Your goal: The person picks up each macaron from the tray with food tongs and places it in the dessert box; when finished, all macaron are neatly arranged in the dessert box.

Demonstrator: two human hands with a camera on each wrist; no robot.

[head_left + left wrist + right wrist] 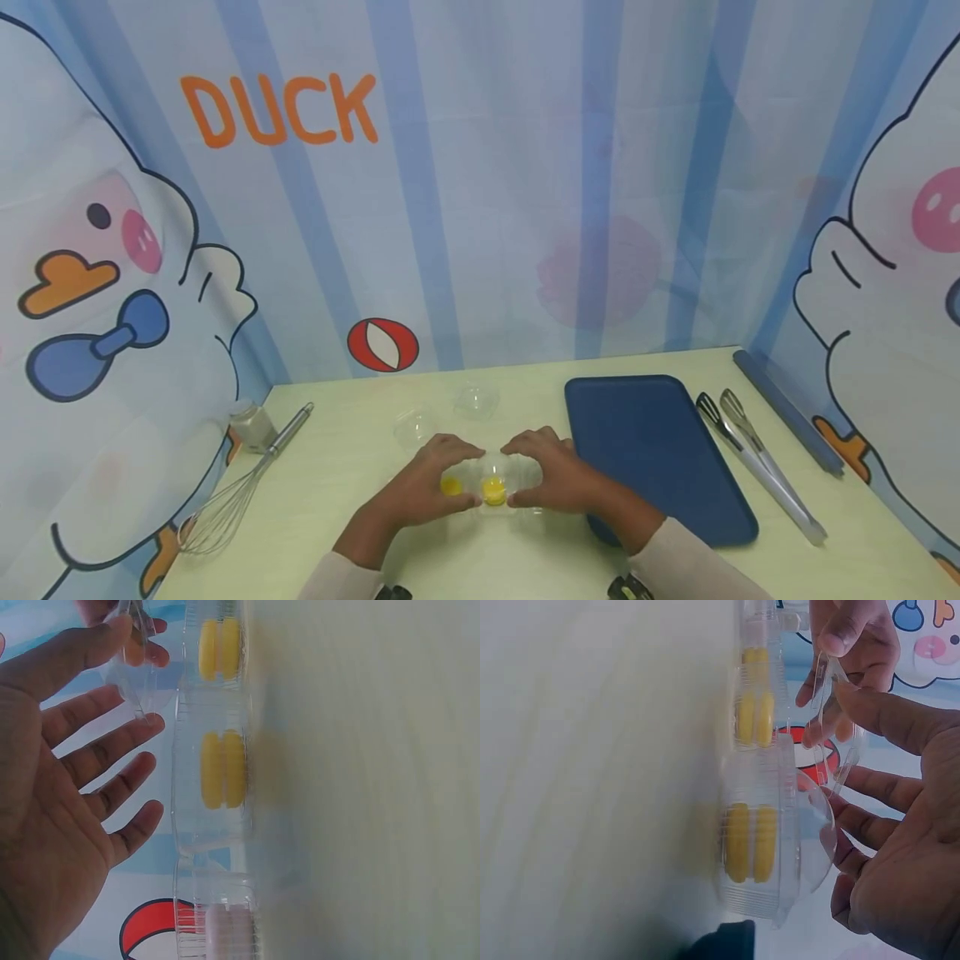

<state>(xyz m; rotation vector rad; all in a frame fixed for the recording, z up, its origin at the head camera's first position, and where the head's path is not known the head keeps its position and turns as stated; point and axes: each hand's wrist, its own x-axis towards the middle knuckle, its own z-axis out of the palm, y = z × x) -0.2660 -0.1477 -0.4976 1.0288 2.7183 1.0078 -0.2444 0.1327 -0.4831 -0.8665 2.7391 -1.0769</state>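
Between them, my left hand (420,490) and right hand (561,475) hold a clear plastic lid (831,750) by its opposite sides, thumbs on the near edge and fingers on the far one. It hovers just above a row of clear plastic containers. Under it a yellow macaron (493,492) shows through the plastic. In the left wrist view another yellow macaron (219,649) and a pale pink macaron (229,930) sit in neighbouring containers. One container (742,900), nearest in the right wrist view, holds a yellow macaron and has a domed lid (816,840) on it.
Two clear domed pieces (415,427) lie behind the hands. A whisk (240,492) and a small jar (252,427) are at the left. On the right are a blue tray (660,458), metal tongs (772,475) and a dark blue rolled item (787,412).
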